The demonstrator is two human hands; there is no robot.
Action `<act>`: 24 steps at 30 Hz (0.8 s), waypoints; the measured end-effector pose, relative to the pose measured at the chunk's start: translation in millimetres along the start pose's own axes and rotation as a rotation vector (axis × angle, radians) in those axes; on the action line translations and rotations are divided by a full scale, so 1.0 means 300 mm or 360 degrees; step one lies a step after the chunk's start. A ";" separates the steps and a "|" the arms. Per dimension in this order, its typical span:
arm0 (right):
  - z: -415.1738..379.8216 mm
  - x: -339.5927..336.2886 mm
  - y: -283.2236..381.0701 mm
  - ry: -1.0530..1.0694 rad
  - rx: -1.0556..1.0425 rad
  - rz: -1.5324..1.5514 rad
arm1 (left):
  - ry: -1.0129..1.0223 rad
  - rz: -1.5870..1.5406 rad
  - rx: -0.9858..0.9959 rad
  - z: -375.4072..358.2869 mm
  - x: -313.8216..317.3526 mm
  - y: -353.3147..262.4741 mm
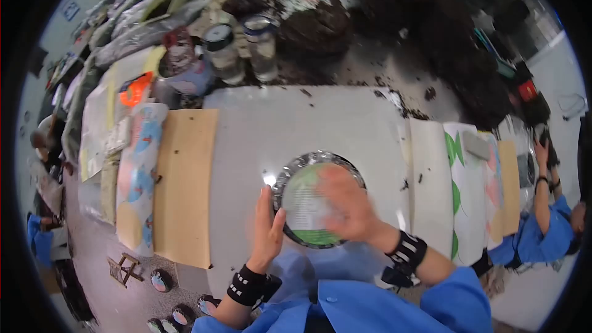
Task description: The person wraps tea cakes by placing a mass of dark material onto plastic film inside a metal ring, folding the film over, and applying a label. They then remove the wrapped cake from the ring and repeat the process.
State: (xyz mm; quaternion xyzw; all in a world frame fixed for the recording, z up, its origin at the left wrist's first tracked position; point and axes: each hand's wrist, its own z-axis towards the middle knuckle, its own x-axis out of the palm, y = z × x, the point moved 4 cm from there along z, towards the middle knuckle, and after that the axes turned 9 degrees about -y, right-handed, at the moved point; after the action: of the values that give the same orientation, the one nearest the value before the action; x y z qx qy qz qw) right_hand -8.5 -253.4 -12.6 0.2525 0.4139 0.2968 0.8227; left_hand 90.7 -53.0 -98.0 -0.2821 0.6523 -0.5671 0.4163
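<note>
A round, flat disc in shiny dark wrapping lies on the pale work surface in front of me. On its top is a green and white round label with small print. My left hand stands beside the disc's left edge, fingers extended and the thumb close to the rim. Across the right part of the label lies my right hand, blurred by motion, its fingers stretched out over the surface. It covers part of the label and the disc's right rim.
Two lidded jars and dark crumbly lumps line the back. An orange object and patterned sheets sit left; more sheets lie right. Another person works at far right. Similar discs and a small wooden stool are on the floor.
</note>
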 end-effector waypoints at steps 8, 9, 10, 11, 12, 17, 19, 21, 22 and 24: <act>-0.175 0.028 -0.138 -0.0610 0.1619 0.2353 | 0.0128 -0.0624 0.0276 -0.093 -0.122 -0.416; -0.202 0.038 -0.148 -0.0582 0.1623 0.2358 | 0.0190 -0.1036 0.0436 -0.093 -0.139 -0.484; -0.235 0.044 -0.171 -0.0595 0.1537 0.2113 | -0.0110 -0.0850 0.0524 -0.066 -0.181 -0.468; -0.175 0.036 -0.126 -0.0599 0.1576 0.2271 | -0.0288 -0.0317 0.0506 -0.020 -0.248 -0.433; -0.115 0.028 -0.080 -0.0605 0.1619 0.2427 | -0.0462 0.0220 0.0475 0.019 -0.338 -0.380; -0.229 0.081 -0.164 -0.0578 0.1728 0.1978 | -0.1150 0.1335 0.0391 0.132 -0.805 -0.066; -0.225 0.098 -0.184 -0.0551 0.1692 0.1836 | -0.1239 0.1623 0.0484 0.172 -0.923 -0.005; -0.216 0.100 -0.211 -0.0626 0.1776 0.1807 | -0.1152 0.1871 0.0476 0.218 -0.975 0.048; -0.221 0.104 -0.210 -0.0761 0.1873 0.1868 | -0.1187 0.1895 0.0561 0.226 -0.985 0.071; -0.205 0.094 -0.216 -0.0777 0.1755 0.1684 | -0.1156 0.1873 0.0445 0.243 -1.001 0.079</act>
State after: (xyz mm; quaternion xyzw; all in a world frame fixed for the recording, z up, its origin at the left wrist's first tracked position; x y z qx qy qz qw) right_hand -27.9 -268.3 -103.0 0.8432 0.1347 0.3367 0.3969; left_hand 304.5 167.1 -54.8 0.0022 0.4373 -0.1963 0.8776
